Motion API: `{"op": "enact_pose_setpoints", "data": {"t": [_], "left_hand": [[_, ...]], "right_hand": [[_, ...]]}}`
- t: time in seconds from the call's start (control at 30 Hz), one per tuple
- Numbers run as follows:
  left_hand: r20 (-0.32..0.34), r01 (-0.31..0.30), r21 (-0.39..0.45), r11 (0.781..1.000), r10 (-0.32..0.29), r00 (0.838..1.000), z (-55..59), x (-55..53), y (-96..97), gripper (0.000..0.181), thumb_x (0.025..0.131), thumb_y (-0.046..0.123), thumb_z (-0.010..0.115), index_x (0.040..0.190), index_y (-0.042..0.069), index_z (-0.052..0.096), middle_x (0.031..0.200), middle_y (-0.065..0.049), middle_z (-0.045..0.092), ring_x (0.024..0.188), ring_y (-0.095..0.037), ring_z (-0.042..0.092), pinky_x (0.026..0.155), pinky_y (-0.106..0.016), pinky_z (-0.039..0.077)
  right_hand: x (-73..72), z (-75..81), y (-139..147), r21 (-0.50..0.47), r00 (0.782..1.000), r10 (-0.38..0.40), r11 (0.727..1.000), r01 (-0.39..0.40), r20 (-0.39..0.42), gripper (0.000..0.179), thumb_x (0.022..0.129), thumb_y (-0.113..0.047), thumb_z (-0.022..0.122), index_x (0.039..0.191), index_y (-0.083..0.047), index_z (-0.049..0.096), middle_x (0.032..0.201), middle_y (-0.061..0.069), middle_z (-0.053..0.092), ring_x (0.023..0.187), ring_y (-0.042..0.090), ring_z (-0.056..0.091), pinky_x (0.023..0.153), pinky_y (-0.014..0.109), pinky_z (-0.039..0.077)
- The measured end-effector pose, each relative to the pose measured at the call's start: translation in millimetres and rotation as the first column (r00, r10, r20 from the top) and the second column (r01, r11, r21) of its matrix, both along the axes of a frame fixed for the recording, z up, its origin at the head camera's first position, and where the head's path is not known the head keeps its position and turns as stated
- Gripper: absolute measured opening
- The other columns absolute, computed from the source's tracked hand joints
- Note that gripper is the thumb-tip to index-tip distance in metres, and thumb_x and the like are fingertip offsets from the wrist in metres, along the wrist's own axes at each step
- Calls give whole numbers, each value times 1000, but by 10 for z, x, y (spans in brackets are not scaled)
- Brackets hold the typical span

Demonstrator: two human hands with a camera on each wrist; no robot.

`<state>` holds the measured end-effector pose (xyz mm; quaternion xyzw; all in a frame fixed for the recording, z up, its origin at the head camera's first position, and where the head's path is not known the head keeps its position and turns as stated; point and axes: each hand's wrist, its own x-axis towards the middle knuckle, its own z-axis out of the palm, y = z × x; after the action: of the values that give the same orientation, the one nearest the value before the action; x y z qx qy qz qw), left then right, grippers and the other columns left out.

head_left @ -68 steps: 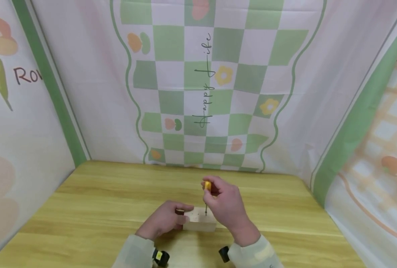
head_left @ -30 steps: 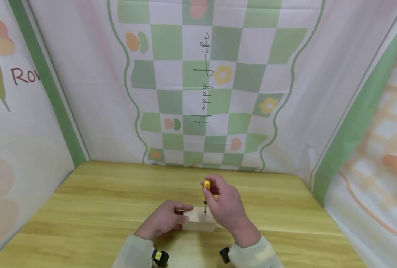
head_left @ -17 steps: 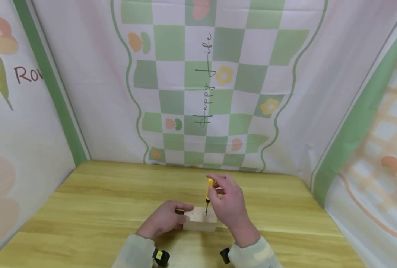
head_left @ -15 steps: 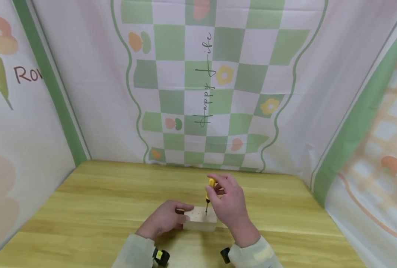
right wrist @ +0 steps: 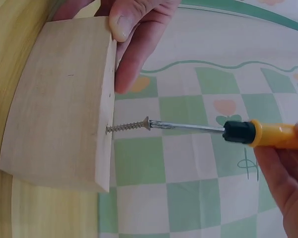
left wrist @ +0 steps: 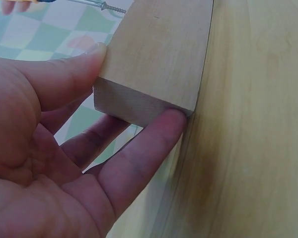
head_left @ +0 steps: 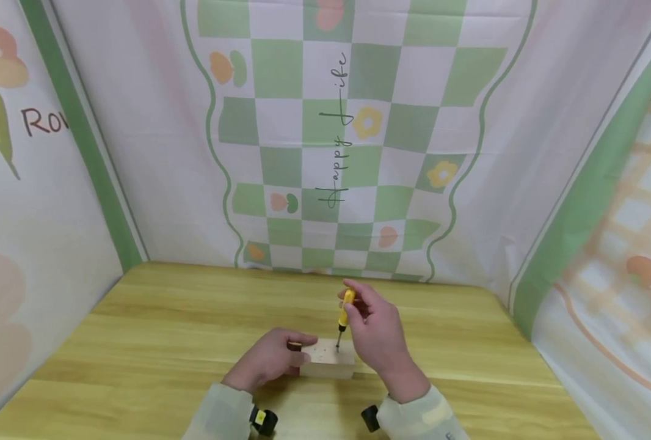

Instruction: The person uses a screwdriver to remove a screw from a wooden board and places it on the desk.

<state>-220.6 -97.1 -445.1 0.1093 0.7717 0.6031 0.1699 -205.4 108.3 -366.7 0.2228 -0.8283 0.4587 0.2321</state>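
while left grip (head_left: 273, 359) clamps block (head_left: 328, 370) | right grip (head_left: 380, 333) pinches screwdriver (head_left: 344, 316) | far table edge (head_left: 281, 275) well apart

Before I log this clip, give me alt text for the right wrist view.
The right hand holds a yellow-handled screwdriver to a screw sticking out of a wooden block. The left hand grips the block; green and white checked cloth is behind.
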Motion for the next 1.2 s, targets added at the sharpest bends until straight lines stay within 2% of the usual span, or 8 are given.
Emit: {"op": "enact_pose_setpoints", "data": {"t": [0.17, 0.4, 0.53, 0.63, 0.77, 0.9, 1.07, 1.2], "left_hand": [[-15, -1, -6, 1000, 1, 1000, 3, 4, 2, 34, 82, 9, 70, 115, 14, 67, 120, -7, 59, 94, -21, 59, 70, -36, 54], [-26, -14, -17, 1000, 13, 1000, -6, 20, 11, 34, 81, 10, 71, 114, 16, 68, 118, -7, 59, 88, -21, 60, 69, -37, 54], [-25, -10, -16, 1000, 9, 1000, -4, 20, 8, 34, 81, 10, 71, 115, 15, 68, 118, -7, 59, 88, -21, 60, 69, -37, 54], [-18, -9, -13, 1000, 9, 1000, 9, 20, 5, 34, 81, 10, 71, 115, 15, 68, 118, -7, 59, 89, -21, 60, 69, -37, 54], [7, -4, 14, 1000, 4, 1000, 25, 21, 9, 34, 82, 8, 71, 116, 13, 67, 119, -9, 58, 93, -23, 59, 70, -38, 54], [3, -3, 9, 1000, 3, 1000, 26, 21, 8, 34, 82, 8, 71, 115, 13, 67, 119, -8, 59, 93, -22, 59, 70, -38, 54], [-25, -8, -26, 1000, 8, 1000, 18, 21, 8, 33, 81, 10, 71, 114, 16, 68, 119, -5, 60, 88, -21, 60, 68, -36, 53], [-28, -9, -35, 999, 8, 1000, 14, 15, 9, 33, 82, 11, 70, 114, 17, 69, 119, -4, 60, 88, -19, 60, 68, -36, 53]], "right_hand": [[8, -9, 8, -21, 999, 50, 999, -50, 11, 31, 90, -2, 59, 117, -19, 59, 104, -9, 62, 81, 13, 61, 63, 26, 53], [27, 7, -18, -34, 997, -62, 998, 61, -46, 25, 83, -12, 72, 107, -17, 67, 91, -3, 52, 75, 11, 57, 62, 24, 52], [39, 26, -16, -16, 993, -92, 996, 91, -80, 24, 82, -10, 73, 105, -16, 69, 89, -2, 54, 72, 9, 57, 60, 24, 52], [33, 30, -8, -2, 995, -66, 998, 66, -77, 28, 84, -5, 69, 109, -17, 68, 93, -4, 59, 76, 8, 58, 63, 24, 52], [31, 22, 0, -39, 1000, 10, 999, -10, -6, 37, 88, -1, 62, 118, -21, 62, 101, -4, 62, 84, 6, 59, 67, 25, 53], [36, 3, 4, -63, 999, 39, 997, -37, 33, 37, 89, 0, 60, 117, -24, 60, 103, -5, 63, 86, 8, 61, 68, 27, 53], [32, -1, -2, -57, 999, -10, 998, 12, 40, 33, 84, -8, 69, 112, -25, 63, 101, -7, 59, 84, 10, 61, 63, 25, 54], [25, 34, -11, -50, 996, -93, 995, 92, -18, 27, 79, -15, 76, 104, -21, 68, 92, -5, 54, 76, 9, 59, 59, 22, 53]]}}
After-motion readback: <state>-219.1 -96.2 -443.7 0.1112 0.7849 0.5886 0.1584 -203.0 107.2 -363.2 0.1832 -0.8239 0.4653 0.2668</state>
